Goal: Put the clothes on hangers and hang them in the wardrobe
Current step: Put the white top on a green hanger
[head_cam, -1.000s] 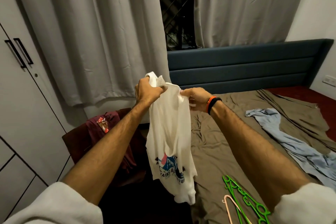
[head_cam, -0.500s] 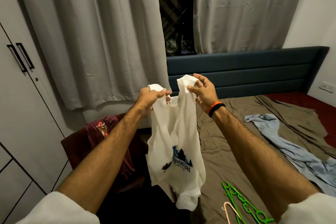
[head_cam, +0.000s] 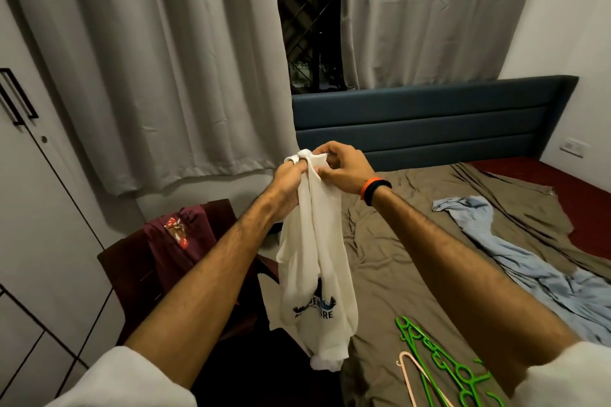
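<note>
A white T-shirt (head_cam: 317,261) with a dark printed logo hangs bunched in the air over the bed's near left edge. My left hand (head_cam: 291,182) and my right hand (head_cam: 344,168) both grip its top, close together and touching. Green hangers (head_cam: 439,360) and a pink hanger (head_cam: 416,373) lie on the brown bedsheet (head_cam: 406,274) at lower right. A light blue garment (head_cam: 529,261) is spread on the bed to the right. The white wardrobe (head_cam: 36,208) stands at far left, its doors closed.
A dark chair (head_cam: 132,271) with a maroon garment (head_cam: 178,235) draped over it stands between the wardrobe and the bed. Grey curtains (head_cam: 158,69) hang behind, with a dark window gap. A blue headboard (head_cam: 429,122) runs along the far side.
My hands have come together, gathering the shirt's top into one bunch; half a second ago they held it apart by the shoulders. The shirt now hangs narrower and twisted.
</note>
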